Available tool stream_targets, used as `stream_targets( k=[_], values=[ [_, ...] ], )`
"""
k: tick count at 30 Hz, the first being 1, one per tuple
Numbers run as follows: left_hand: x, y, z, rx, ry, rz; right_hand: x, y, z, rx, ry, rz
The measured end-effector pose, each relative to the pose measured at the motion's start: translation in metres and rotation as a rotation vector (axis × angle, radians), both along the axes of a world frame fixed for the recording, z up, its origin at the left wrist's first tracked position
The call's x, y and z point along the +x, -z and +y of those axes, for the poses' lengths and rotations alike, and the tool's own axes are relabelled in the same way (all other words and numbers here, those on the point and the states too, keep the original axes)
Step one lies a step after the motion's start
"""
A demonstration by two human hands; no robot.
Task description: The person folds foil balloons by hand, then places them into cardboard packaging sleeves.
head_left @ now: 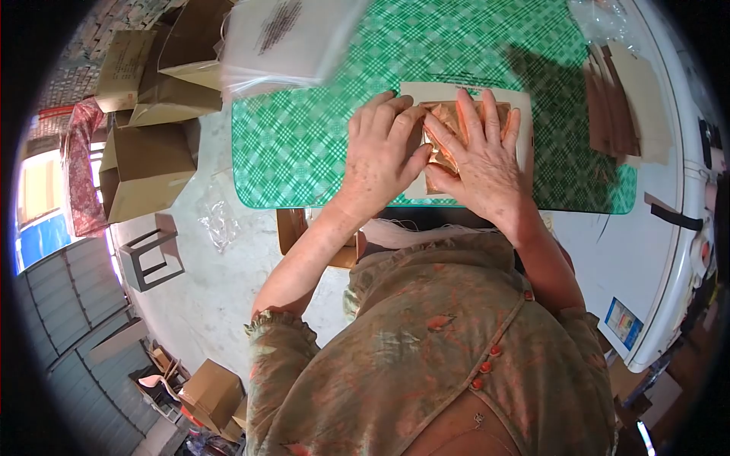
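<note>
From where I stand, the left hand (384, 148) is bent over the near-left edge of a coppery, shiny packet (439, 156), fingers close together; whether it pinches the edge I can't tell. The right hand (484, 152) lies spread across the packet, which rests on a pale sheet (525, 118) near the table's front edge. The step looks like smoothing or pressing it flat; the next move seems to call for even pressure with the edge held straight.

Leftmost in the room hangs a red patterned cloth (84, 167), then open cardboard boxes (152, 163), a grey frame (156, 254) and crumpled clear plastic (218, 222) on the pale floor (209, 296). On the table (293, 144), under its green checked cover, a stack of clear bags (293, 42) sits at left, and brown sheets (608, 110) lie at right.
</note>
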State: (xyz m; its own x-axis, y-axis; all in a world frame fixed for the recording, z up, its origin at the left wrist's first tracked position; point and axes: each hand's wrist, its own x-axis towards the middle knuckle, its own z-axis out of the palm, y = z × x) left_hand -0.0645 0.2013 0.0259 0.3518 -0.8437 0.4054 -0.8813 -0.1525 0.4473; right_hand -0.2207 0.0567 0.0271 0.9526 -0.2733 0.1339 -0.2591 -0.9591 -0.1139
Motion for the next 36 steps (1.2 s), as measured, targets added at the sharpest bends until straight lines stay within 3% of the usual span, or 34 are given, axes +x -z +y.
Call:
stream_targets(
  k=[11, 20, 36],
  values=[
    [-0.004, -0.003, 0.001, 0.052, -0.067, 0.013, 0.0, 0.002, 0.001, 0.025, 0.018, -0.041],
    [0.006, 0.0, 0.003, 0.215, -0.032, -0.128, 0.0, 0.005, 0.002, 0.029, 0.024, -0.054],
    [0.005, 0.006, 0.003, 0.196, -0.049, -0.162, -0.045, -0.019, 0.036, 0.089, -0.089, -0.157]
  ],
)
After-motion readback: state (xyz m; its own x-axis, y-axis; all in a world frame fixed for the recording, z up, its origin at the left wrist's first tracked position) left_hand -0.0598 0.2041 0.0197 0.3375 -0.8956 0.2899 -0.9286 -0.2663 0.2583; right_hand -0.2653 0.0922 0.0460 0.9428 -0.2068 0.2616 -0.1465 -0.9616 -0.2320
